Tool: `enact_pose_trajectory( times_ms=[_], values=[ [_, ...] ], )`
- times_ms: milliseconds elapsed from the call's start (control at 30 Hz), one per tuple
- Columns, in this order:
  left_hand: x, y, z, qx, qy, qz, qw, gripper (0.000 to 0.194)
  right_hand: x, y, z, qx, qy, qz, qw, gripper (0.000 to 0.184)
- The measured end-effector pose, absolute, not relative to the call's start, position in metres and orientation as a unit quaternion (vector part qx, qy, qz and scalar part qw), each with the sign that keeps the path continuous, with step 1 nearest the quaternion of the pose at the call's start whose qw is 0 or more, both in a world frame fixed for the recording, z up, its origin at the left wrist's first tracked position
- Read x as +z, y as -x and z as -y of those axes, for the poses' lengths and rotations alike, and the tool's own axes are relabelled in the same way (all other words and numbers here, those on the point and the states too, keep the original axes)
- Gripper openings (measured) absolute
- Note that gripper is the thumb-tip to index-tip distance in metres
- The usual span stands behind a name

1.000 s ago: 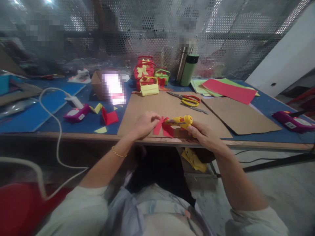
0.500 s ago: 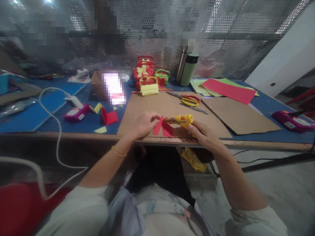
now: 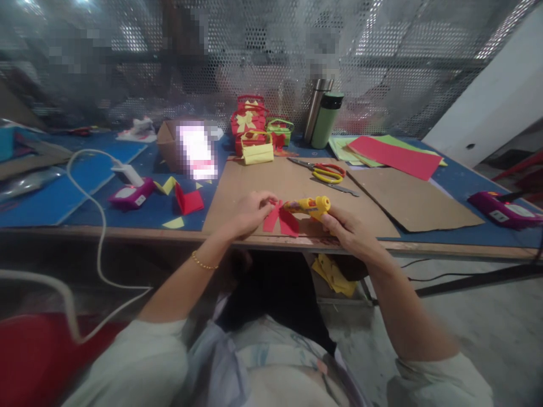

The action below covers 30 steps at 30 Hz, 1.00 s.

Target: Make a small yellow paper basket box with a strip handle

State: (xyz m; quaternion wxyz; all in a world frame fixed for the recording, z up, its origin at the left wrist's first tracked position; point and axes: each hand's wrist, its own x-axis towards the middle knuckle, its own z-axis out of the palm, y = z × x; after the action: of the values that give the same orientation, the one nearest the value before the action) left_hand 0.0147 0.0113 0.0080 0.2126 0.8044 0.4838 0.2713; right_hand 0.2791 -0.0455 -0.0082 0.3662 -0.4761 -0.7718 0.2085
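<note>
My right hand (image 3: 345,227) is wrapped round a yellow glue gun (image 3: 311,207), its nozzle pointing left at the top of a red paper piece (image 3: 289,223). That piece has two tails spreading toward the table's front edge, like the ends of a bow. My left hand (image 3: 253,210) is closed, its fingertips pinching the upper left of the red paper. Whether the nozzle touches the paper I cannot tell. Both hands are over a brown cardboard sheet (image 3: 237,186).
Behind lie scissors (image 3: 326,171), a grey blade (image 3: 339,187), a yellow paper bag (image 3: 258,154) and red paper bags (image 3: 249,121). A green bottle (image 3: 327,121) stands at the back. Left are a folded red paper (image 3: 189,199), a purple device (image 3: 132,193) and a lit phone (image 3: 197,150).
The glue gun and my right hand have shifted very slightly left. My left hand keeps its pinch on the red paper.
</note>
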Motion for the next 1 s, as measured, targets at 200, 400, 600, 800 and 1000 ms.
enact_pose_trajectory(
  times_ms=[200, 400, 600, 800, 1000],
  values=[
    [0.0084, -0.0131, -0.0108, 0.351, -0.753, -0.519, 0.203, 0.029, -0.0077, -0.2799, 0.0453, 0.205, 0.476, 0.775, 0.362, 0.051],
    [0.0066, -0.0128, -0.0082, 0.336, -0.795, -0.475, 0.169, 0.033, -0.0088, -0.2800, 0.0449, 0.206, 0.483, 0.771, 0.361, 0.050],
    [0.0013, -0.0162, -0.0061, 0.307, -0.826, -0.450, 0.145, 0.034, -0.0101, -0.2808, 0.0437, 0.195, 0.487, 0.773, 0.357, 0.048],
    [0.0040, -0.0177, -0.0056, 0.266, -0.840, -0.454, 0.136, 0.036, -0.0132, -0.2803, 0.0440, 0.187, 0.486, 0.768, 0.373, 0.048],
    [0.0050, -0.0177, -0.0055, 0.260, -0.842, -0.452, 0.136, 0.038, -0.0126, -0.2771, 0.0439, 0.177, 0.489, 0.765, 0.379, 0.049]
  ],
)
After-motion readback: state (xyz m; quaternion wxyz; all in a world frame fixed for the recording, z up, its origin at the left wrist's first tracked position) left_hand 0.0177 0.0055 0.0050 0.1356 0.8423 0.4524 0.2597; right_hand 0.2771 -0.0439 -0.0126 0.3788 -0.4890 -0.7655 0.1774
